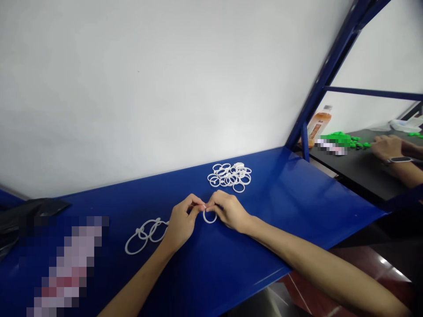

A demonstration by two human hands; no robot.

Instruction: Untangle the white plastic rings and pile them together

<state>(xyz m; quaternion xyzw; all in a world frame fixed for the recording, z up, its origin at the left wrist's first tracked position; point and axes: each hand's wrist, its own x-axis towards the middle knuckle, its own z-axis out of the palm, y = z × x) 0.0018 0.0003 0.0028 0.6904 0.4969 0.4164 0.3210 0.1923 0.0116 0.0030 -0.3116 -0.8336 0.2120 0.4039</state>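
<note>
Pinching: both hands meet over the blue shelf (297,193), fingertips together on one small white ring (209,217).
L hand: left hand (181,223) thumb + forefinger closed narrow on ring's top left; other fingers curled under.
R hand: right hand (228,210) same narrow pinch on ring's top right, knuckles toward wall; fingertips of the two hands nearly touching.
Ring pos: hangs just below the fingertips, roughly upright, at or just above shelf surface; can't tell if it touches.
Chain: linked white rings (147,233) lie flat on shelf just left of L hand, one larger loop at the near-left end; L wrist covers the end nearest the hand, so can't tell if it joins the held ring.
Loose pile: heap of white rings (230,176) further back toward wall, apart from both hands.
Handling (judgement): ring looks thin plastic, v. light, prob. springy more than stiff; smooth so could slip or flick out of a pinch. Best hold = opposite sides of the band w/ fingertip pads, close to where the hands meet; hard squeeze may bend or snap it.
Nearby: another person's hand w/ wristband (390,149) on a dark table (357,167) at right, by green pieces (343,140) + an orange bottle (319,125); well apart.
Blurred: patch at lower left unreadable.
</note>
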